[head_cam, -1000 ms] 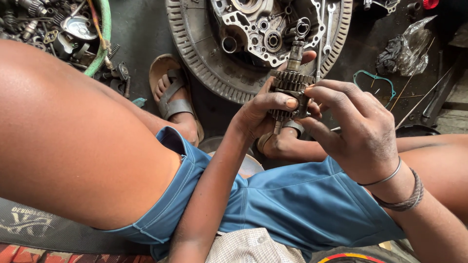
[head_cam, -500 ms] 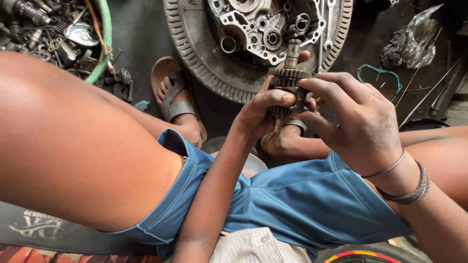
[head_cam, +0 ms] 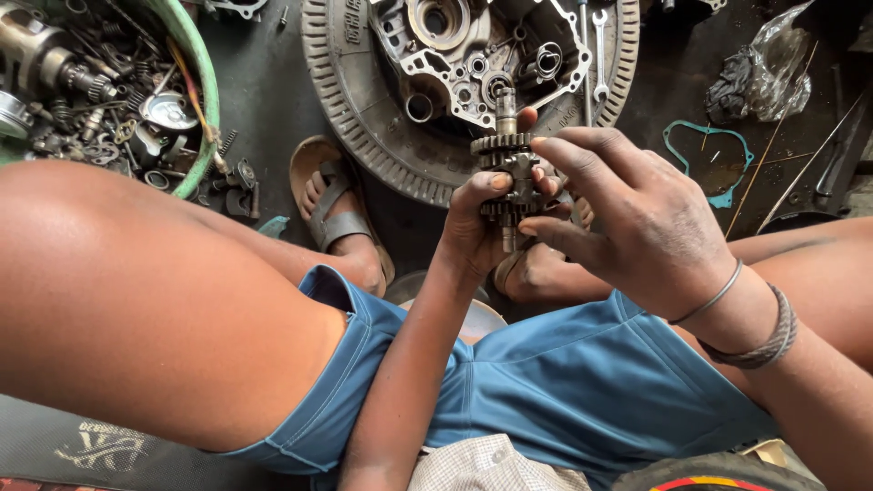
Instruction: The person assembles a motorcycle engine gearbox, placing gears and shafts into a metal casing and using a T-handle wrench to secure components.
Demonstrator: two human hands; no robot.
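Note:
A greasy gear shaft (head_cam: pixel 506 155) with stacked cogs stands upright between my knees. My left hand (head_cam: pixel 477 227) grips its lower part, thumb pressed against the cogs. My right hand (head_cam: pixel 627 218), with bracelets on the wrist, closes around the shaft from the right, fingers over the top gear. Behind the shaft lies an open engine case (head_cam: pixel 473 55) inside a ribbed round metal disc (head_cam: pixel 364 118).
A green-rimmed basin (head_cam: pixel 195 91) of small metal parts sits at the upper left. My sandalled foot (head_cam: pixel 336 209) rests on the dark floor. A teal gasket (head_cam: pixel 718 155), a crumpled plastic bag (head_cam: pixel 764 64), a spanner (head_cam: pixel 600 50) and thin rods lie at the right.
Both hands have stayed on the gear shaft, shifting slightly left in view. My right fingers have spread more over the top gear.

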